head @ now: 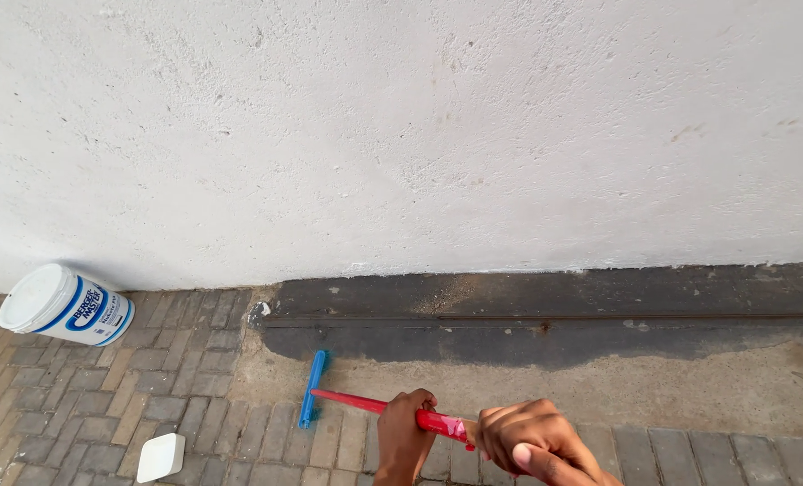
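Down at the bottom edge, two hands grip one red, straight tool handle (pixel 392 410). The left hand (pixel 408 423) is wrapped tight around the handle about midway along its visible length, knuckles up. The right hand (pixel 529 437) is closed around the handle's near end, thumb laid along the top. The handle slants from the hands up and to the left, ending at one blue plastic crossbar head (pixel 312 388), which lies on the ground at the seam where the grey brick paving (pixel 77 405) meets a bare sandy concrete strip (pixel 599 378). What sort of head it is, squeegee or brush, I cannot quite make out from this angle.

Beyond the strip runs one dark, damp-looking band (pixel 545 310) along the foot of a white rough-plastered wall (pixel 419 135), which fills the upper half of the view.

Well apart to the left, one white plastic paint bucket with a blue label (pixel 67 304) lies tilted on its side on the paving, close against the wall, its lid still on. Nearer the lower edge, one small white squarish plastic tub (pixel 161 456) sits on the bricks, left of the blue head and clear of it.
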